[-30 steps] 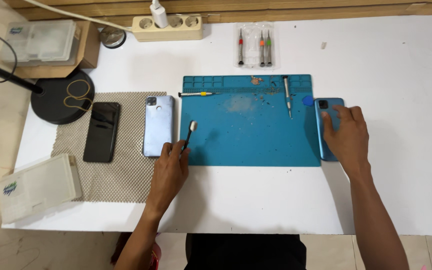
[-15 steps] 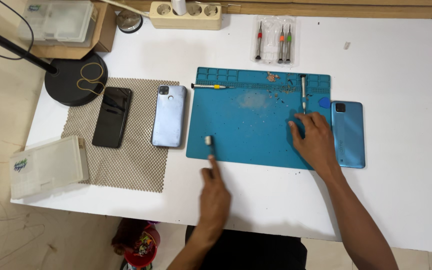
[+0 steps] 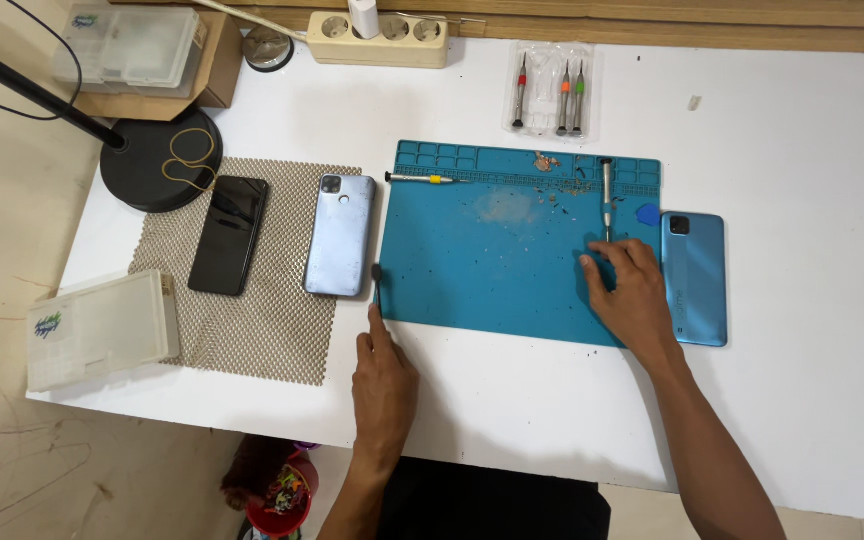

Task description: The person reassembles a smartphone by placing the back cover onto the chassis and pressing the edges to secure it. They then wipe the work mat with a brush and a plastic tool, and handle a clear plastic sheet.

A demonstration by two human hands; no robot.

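Head view: a small dark tool point(image 3: 376, 283) is grasped by the left hand point(image 3: 384, 385); the right hand point(image 3: 635, 295), fingers released, is laid flat on the blue mat point(image 3: 492, 270).

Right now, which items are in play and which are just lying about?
In play: left hand with small dark tool; right hand on blue mat; screwdriver; teal phone.
Lying about: black phone; power strip; plastic box.
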